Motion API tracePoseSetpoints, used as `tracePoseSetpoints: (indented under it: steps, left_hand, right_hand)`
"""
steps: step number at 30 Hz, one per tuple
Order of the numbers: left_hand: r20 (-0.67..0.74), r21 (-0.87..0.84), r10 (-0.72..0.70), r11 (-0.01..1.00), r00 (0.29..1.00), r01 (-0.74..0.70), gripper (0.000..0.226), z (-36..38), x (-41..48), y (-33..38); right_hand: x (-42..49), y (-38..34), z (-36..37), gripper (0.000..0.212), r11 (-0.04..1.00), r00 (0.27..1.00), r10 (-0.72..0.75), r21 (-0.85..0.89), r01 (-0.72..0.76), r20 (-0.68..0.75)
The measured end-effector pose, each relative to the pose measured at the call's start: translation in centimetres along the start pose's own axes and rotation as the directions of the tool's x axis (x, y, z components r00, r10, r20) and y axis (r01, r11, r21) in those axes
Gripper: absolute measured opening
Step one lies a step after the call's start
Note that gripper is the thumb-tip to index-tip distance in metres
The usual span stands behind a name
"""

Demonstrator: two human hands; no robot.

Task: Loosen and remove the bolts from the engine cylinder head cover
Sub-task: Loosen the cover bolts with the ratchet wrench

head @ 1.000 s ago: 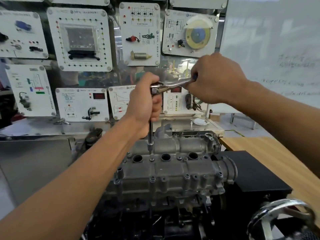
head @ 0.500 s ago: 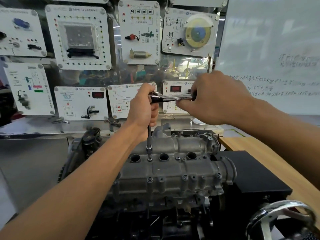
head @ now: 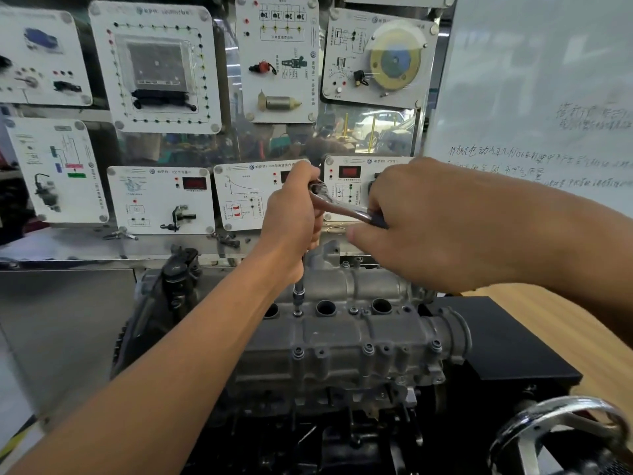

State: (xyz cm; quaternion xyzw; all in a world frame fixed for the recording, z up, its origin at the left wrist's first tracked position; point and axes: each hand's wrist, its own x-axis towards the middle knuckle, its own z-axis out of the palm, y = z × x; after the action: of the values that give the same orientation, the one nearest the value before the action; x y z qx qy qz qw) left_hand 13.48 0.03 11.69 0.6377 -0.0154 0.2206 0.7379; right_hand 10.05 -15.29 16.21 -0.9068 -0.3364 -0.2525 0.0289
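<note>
- Steadying the upright extension bar with the left hand, wrapping the fingers round its upper part just under the ratchet head.
- Gripping the ratchet handle with the right hand, curling the fingers round the dark grip end and holding it slanted down to the right.
- Seating the socket on a bolt in the top of the cylinder head cover, between two round plug wells, with the engine near the wooden desk.
- Judging the step as loosening this one bolt, and seeing more bolts in place along the cover's front edge.
- Risking a slip: tilting the bar while pulling the handle could be camming the socket off the bolt head and rounding it.
- Risking knuckles too — a sudden break-free could be throwing the right hand against the cover's castings.
- Risking a loose bolt rolling into an open well when lifting the socket away.
</note>
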Motion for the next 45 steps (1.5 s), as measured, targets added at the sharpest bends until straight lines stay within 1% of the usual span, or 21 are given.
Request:
tracePoseSetpoints:
  steps: [2,3,7,9,11,14,18,21,26,28,30,34,37,40,41,43,45]
  left_hand:
    - [-0.023,-0.010,-0.006,1.000,1.000,0.006,0.053,-0.1,-0.1,0.0]
    - [-0.035,-0.019,-0.008,1.000,0.999,0.007,0.053,-0.1,-0.1,0.0]
    - [-0.060,-0.016,-0.027,1.000,0.998,0.026,0.041,0.0,-0.3,0.1]
    - [-0.085,-0.015,-0.036,0.999,0.996,0.035,0.039,0.1,-0.2,0.2]
    - [-0.111,-0.013,-0.034,0.999,0.993,0.033,0.038,0.3,-0.2,0.3]
    - [-0.135,-0.020,-0.027,1.000,0.991,0.025,0.039,0.4,-0.4,0.3]
    - [-0.155,-0.083,-0.025,0.997,0.988,0.012,0.042,0.5,-0.8,0.5]
    - [-0.162,-0.116,-0.023,0.993,0.987,0.005,0.046,0.5,-1.0,0.5]
    - [-0.168,-0.127,-0.025,0.992,0.985,0.004,0.049,0.1,-1.2,0.3]
    - [-0.158,-0.116,-0.034,0.993,0.987,0.015,0.055,-0.2,-1.1,0.2]
    - [-0.155,-0.111,-0.053,0.993,0.987,0.036,0.058,-0.4,-1.0,0.3]
    - [-0.145,-0.082,-0.062,0.995,0.988,0.050,0.036,-0.9,-0.8,0.6]
    - [-0.134,-0.020,-0.051,0.999,0.990,0.049,0.031,-1.7,-0.7,0.6]
    - [-0.083,0.036,-0.054,0.998,0.995,0.057,0.032,-2.8,-0.4,0.8]
    - [-0.043,0.055,-0.048,0.997,0.998,0.050,0.034,-3.2,-0.3,0.8]
    - [0.113,0.076,-0.016,0.997,0.993,0.007,0.036,-3.7,-0.2,0.7]
    - [0.311,0.103,0.007,0.994,0.950,-0.041,0.036,-3.4,-0.3,0.5]
  right_hand:
    - [0.3,0.2,0.7,0.030,1.000,0.999,0.012,-0.007,-0.012,-0.051]
    - [0.6,0.4,0.8,0.027,1.000,0.998,0.013,0.001,-0.013,-0.054]
    - [1.3,0.7,0.6,0.027,1.000,1.000,0.019,0.014,-0.018,-0.011]
    - [1.5,0.7,0.6,0.028,0.999,0.999,0.031,0.030,-0.031,0.009]
    - [1.7,0.4,0.7,0.027,0.999,0.999,0.047,0.008,-0.048,0.019]
    - [2.1,-0.1,0.8,0.024,0.998,0.997,0.060,-0.035,-0.059,0.040]
    - [2.2,-0.9,0.5,0.022,0.996,0.996,0.061,-0.064,-0.057,0.072]
    - [1.9,-1.3,-0.1,0.019,0.997,0.992,0.052,-0.056,-0.046,0.115]
    - [1.9,-1.6,-0.2,0.016,0.994,0.985,0.045,-0.110,-0.027,0.167]
    - [2.0,-1.5,-0.3,0.016,0.993,0.983,0.036,-0.118,-0.014,0.182]
    - [2.0,-1.3,-0.6,0.015,0.995,0.981,0.028,-0.098,-0.009,0.190]
    - [2.3,-0.8,-0.8,0.012,1.000,0.976,-0.007,-0.027,0.013,0.216]
    - [2.6,0.0,-1.7,0.010,0.997,0.960,-0.057,0.073,0.039,0.273]
    - [3.7,1.5,-3.2,0.011,0.994,0.905,-0.094,0.095,0.060,0.414]
    - [4.3,2.2,-3.4,0.013,0.991,0.902,-0.105,0.116,0.062,0.419]
    - [5.8,3.6,-2.7,0.025,0.987,0.932,-0.118,0.148,0.070,0.343]
    - [7.4,3.9,-0.9,0.028,0.990,0.968,-0.094,0.126,0.066,0.231]
